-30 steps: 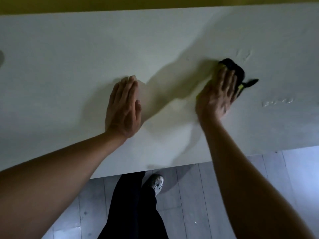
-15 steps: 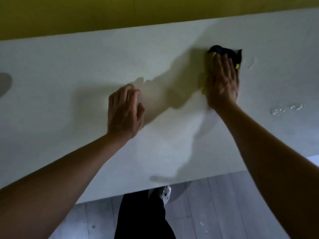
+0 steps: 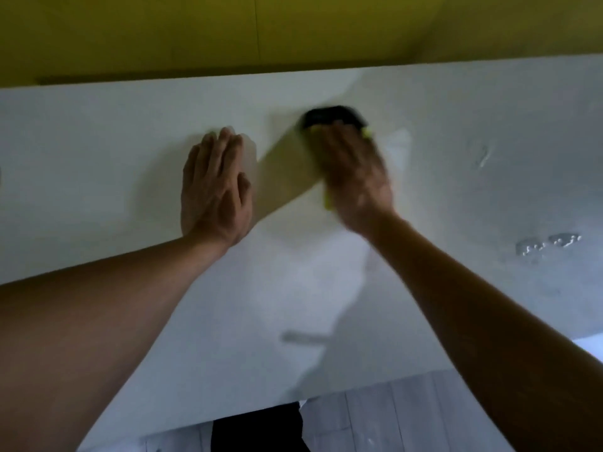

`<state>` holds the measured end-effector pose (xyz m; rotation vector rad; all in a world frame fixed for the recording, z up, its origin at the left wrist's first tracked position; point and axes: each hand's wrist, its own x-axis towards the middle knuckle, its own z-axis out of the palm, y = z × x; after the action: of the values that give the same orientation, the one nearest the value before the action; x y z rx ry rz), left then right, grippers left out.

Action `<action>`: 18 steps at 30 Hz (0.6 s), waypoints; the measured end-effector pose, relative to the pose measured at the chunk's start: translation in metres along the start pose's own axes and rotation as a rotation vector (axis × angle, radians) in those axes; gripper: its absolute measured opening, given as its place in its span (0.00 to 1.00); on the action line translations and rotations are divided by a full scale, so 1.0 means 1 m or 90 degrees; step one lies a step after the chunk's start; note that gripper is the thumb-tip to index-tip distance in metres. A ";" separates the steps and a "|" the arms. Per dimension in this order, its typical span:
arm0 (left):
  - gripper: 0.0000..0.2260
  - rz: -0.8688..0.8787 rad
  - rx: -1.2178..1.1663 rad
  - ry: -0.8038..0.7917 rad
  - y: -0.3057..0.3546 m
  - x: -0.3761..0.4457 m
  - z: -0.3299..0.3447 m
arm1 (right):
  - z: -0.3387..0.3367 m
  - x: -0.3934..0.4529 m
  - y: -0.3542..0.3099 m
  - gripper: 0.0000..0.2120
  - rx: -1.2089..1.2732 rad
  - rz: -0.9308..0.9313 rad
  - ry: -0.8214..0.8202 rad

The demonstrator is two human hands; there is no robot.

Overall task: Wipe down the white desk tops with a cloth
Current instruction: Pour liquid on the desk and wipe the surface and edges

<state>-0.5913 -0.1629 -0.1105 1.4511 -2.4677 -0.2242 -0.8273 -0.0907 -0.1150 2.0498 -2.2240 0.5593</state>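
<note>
A white desk top (image 3: pixel 98 141) fills most of the view. My right hand (image 3: pixel 355 171) presses flat on a dark cloth with yellow-green edges (image 3: pixel 329 117), which pokes out beyond the fingertips near the desk's far edge. The hand is motion-blurred and hides most of the cloth. My left hand (image 3: pixel 215 187) lies palm down on the desk, fingers together and nothing under it, a little to the left of the cloth.
A yellow wall panel (image 3: pixel 195 31) runs along the desk's far edge. Water droplets (image 3: pixel 548 244) and a wet streak (image 3: pixel 483 156) sit on the desk at the right. Grey floorboards (image 3: pixel 408 415) and my dark trouser leg (image 3: pixel 257 432) show below the near edge.
My right hand has slid the cloth leftward and farther toward the wall. My left hand has flattened and shifted forward. The view has tilted up, showing more yellow wall.
</note>
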 end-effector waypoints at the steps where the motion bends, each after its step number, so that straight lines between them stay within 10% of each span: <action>1: 0.27 -0.003 -0.001 0.001 0.001 -0.001 0.000 | -0.006 0.006 0.028 0.27 -0.032 0.100 0.010; 6: 0.27 -0.002 -0.004 0.008 0.001 0.001 0.005 | -0.018 0.033 0.066 0.33 -0.049 0.489 0.002; 14: 0.25 0.007 0.035 0.029 -0.006 0.002 0.009 | 0.025 0.068 -0.081 0.26 0.094 -0.072 -0.101; 18: 0.27 0.002 0.017 0.011 -0.005 0.002 0.006 | 0.017 0.091 0.015 0.26 -0.029 0.089 -0.055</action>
<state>-0.5902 -0.1673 -0.1167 1.4531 -2.4693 -0.1781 -0.8481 -0.1821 -0.1080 1.9441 -2.4200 0.4326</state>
